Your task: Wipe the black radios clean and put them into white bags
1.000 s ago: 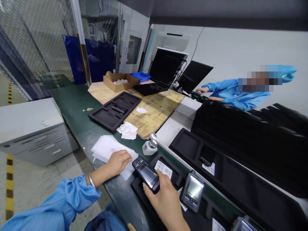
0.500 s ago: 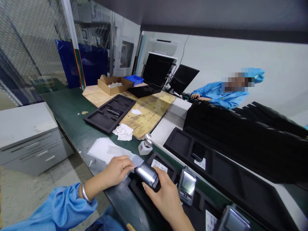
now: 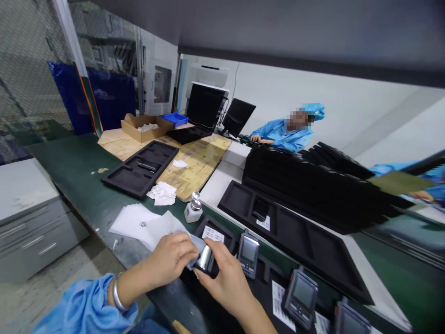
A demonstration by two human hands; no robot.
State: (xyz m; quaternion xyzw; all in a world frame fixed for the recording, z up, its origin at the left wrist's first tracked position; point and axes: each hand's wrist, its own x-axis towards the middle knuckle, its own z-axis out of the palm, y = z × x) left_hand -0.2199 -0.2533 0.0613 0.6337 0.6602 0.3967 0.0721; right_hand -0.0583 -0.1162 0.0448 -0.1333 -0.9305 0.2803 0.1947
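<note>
My right hand (image 3: pixel 227 273) grips a small handheld device (image 3: pixel 204 260) with a glossy dark, rounded surface, thumb and fingers on opposite sides. My left hand (image 3: pixel 172 257), fingers pinched, holds a thin translucent bag (image 3: pixel 199 244) at the device's left end. The bag covers part of that end; how far it goes on is hidden by my fingers. A pile of white translucent bags (image 3: pixel 134 227) lies beyond my left hand. Just past the device stands a white pump bottle (image 3: pixel 193 211) with a metal top, its lid raised. Similar handhelds (image 3: pixel 248 254) sit in a black foam tray to the right.
Another black foam tray (image 3: pixel 333 264) lies beyond, near a stack of black trays (image 3: pixel 295 185). Further left are a foam tray (image 3: pixel 128 174) holding one device, crumpled tissues (image 3: pixel 162 192) and a cardboard box (image 3: pixel 142 130). A co-worker (image 3: pixel 288 132) sits at the back; a shelf hangs overhead.
The view has swung right, so more handhelds and another person's sleeve at the far right show. The bag and my left hand now cover more of the device, still in my right hand.
</note>
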